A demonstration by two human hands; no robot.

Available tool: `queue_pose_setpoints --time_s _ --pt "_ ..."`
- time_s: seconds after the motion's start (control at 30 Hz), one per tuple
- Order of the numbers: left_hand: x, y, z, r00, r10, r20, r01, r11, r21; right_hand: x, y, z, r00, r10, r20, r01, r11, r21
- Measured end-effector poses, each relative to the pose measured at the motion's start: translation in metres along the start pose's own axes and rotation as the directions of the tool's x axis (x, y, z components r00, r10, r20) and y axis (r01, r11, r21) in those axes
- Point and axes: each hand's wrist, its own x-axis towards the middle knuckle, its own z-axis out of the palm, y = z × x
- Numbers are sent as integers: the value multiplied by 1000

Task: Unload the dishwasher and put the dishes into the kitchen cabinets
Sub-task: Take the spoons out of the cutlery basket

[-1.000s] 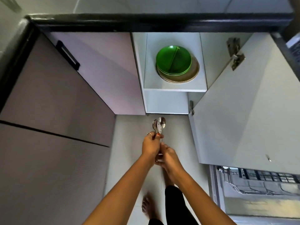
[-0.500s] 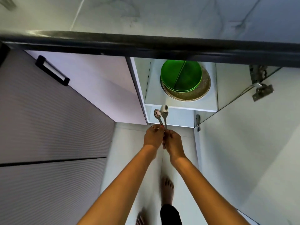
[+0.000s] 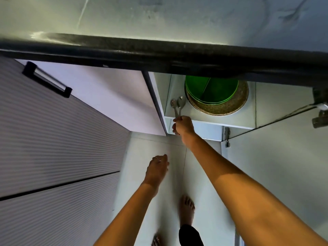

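My right hand (image 3: pixel 183 125) grips the handles of two steel spoons (image 3: pixel 178 104), whose bowls reach over the front left of the white cabinet shelf (image 3: pixel 205 120). On that shelf lies a stack of green plates (image 3: pixel 213 91) on a wider tan plate (image 3: pixel 236 105), partly hidden by the dark counter edge. My left hand (image 3: pixel 157 168) hangs lower over the floor, holding nothing, fingers relaxed.
A black countertop edge (image 3: pixel 159 54) runs across the view above the cabinet. The open cabinet door (image 3: pixel 284 157) stands to the right with its hinge (image 3: pixel 319 114). A closed door with a black handle (image 3: pixel 47 81) is at left. My bare feet (image 3: pixel 187 210) stand on the pale floor.
My left hand let go of the spoons and dropped down and left. My right hand carried the spoons forward to the shelf beside the plates. The view closed in on the cabinet.
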Motion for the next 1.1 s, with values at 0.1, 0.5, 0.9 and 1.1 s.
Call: queue_pose_setpoints --time_s 0.1,0.5,0.9,1.1 --pt "1 0 -3 1000 -4 -11 4 1000 -13 9 -19 -3 998 38 40 -42 995 90" --pt "5 11 5 1000 1 -22 1 996 89 31 -42 -11 986 -16 165 6 998 62" --pt "-27 -14 22 996 23 86 -50 948 314 -60 120 -45 1000 25 10 -26 997 69" --pt "-87 -41 12 978 146 150 -194 898 394 -134 178 -73 986 150 -77 -121 947 297"
